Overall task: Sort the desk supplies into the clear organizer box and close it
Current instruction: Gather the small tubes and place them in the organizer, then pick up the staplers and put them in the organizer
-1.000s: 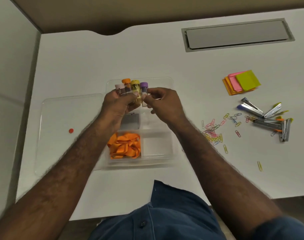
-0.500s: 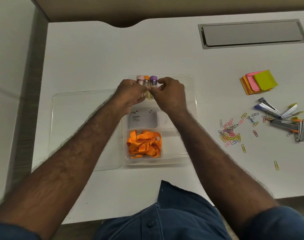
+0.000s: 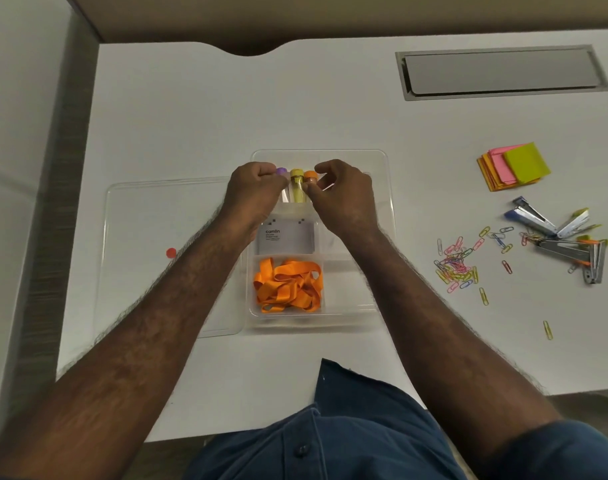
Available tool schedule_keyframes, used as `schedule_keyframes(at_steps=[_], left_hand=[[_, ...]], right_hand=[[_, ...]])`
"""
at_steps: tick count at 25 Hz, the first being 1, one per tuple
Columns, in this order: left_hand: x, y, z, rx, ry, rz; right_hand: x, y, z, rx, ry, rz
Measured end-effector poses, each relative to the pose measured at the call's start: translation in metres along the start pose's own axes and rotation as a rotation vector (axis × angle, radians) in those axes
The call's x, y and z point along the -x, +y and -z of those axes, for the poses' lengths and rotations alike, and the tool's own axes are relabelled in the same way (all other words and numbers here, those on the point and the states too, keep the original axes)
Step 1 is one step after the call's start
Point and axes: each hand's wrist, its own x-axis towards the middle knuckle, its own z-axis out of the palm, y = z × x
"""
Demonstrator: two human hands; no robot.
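Desk (image 3: 330, 109) is plain white. Tubes have a purple cap (image 3: 281, 170), a yellow cap (image 3: 296, 173) and an orange cap (image 3: 310, 175). Bright orange ribbon (image 3: 288, 285) sits in the clear box (image 3: 387, 202). Near the right edge: pink, orange and lime sticky notes (image 3: 512, 166), multicoloured paper clips (image 3: 456, 266).

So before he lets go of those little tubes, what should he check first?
1. Tubes over the box's far-left compartment: ok.
2. Both hands gripping them, left hand, right hand: ok.
3. Tube bottoms resting on the floor: cannot tell.
4. Lid out of the way, flat on the left: ok.
5. Free compartment for paper clips: ok, right side looks empty.
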Motion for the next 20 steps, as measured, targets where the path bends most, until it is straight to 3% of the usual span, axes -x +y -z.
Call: schedule_keyframes(at_steps=[7, 14, 20], left_hand=[[0.033, -0.001, -0.017, 0.076, 0.0, -0.137], [0.074, 0.012, -0.064, 0.221, -0.167, -0.228], [0.106, 0.029, -0.128, 0.203, -0.295, -0.247]], right_hand=[[0.032, 0.017, 0.027, -0.095, 0.039, 0.039], [0.063, 0.052, 0.072, -0.126, 0.12, 0.01], [0.075, 0.109, 0.124, -0.095, 0.255, -0.069]])
